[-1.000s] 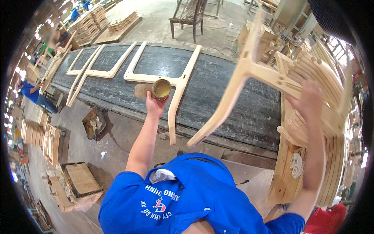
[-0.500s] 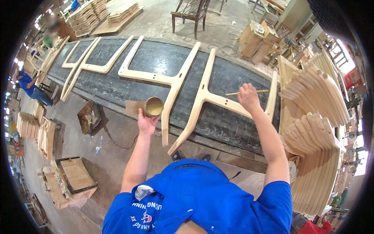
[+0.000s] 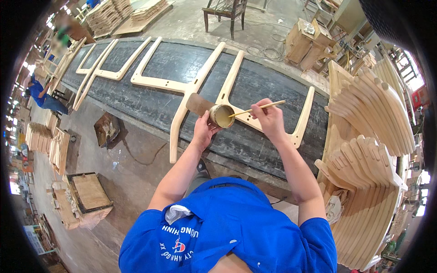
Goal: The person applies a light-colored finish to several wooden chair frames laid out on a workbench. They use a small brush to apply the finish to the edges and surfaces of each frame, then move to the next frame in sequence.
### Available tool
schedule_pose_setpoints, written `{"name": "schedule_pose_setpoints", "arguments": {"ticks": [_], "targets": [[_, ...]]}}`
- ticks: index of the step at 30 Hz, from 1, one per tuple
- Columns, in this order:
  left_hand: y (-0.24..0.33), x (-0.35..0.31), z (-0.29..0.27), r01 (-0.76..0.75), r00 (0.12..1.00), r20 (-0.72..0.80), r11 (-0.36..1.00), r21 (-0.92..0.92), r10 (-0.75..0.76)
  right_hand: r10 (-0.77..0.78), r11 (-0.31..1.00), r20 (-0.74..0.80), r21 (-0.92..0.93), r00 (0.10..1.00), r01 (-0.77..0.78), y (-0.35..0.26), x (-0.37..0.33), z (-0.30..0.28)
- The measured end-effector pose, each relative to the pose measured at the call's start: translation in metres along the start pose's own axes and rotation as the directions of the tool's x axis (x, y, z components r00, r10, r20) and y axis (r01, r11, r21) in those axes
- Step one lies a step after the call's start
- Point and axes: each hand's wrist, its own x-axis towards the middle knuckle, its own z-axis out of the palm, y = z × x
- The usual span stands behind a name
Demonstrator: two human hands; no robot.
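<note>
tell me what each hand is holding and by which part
The left hand grips a round open container by its side. The right hand pinches a thin stick near its upper end, tip in the container.

Landmark: dark workbench [image 3: 150, 102].

- Cardboard boxes [image 3: 306, 43] – brown, blocky, stacked on the floor beyond the bench's far right end.
- Sign or poster [image 3: 35, 239] – flat rectangle, green-blue and white, low on the floor well off the bench's near left side; too distorted at the rim to tell more.

No screens visible.
</note>
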Motion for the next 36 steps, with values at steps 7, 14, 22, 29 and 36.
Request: {"name": "schedule_pose_setpoints", "arguments": {"ticks": [7, 14, 22, 29, 36], "targets": [[0.004, 0.018, 0.006, -0.012, 1.0, 0.021, 0.996, 0.088, 0.01, 0.277, 0.949, -0.041, 0.17, 0.96, -0.266, 0.063, 0.03, 0.021], [0.024, 0.056, -0.023, 0.081, 0.992, 0.116, 0.972, -0.219, -0.057, 0.508, 0.564, 0.079, 0.722, 0.857, -0.401, 0.095, 0.045, 0.028], [0.025, 0.109, -0.025, 0.058, 0.99, 0.139, 0.954, -0.295, -0.017, 0.636, 0.452, 0.008, 0.807, 0.771, -0.381, 0.13, 0.067, 0.053], [0.013, 0.148, -0.031, 0.077, 0.995, 0.084, 0.962, -0.262, -0.057, 0.734, 0.489, -0.112, 0.772, 0.67, -0.407, 0.158, 0.092, 0.074], [0.009, 0.159, -0.079, 0.025, 0.996, -0.08, 0.964, -0.266, -0.048, 0.329, 0.923, -0.198, 0.274, 0.923, -0.27, 0.151, 0.137, 0.068]]}}
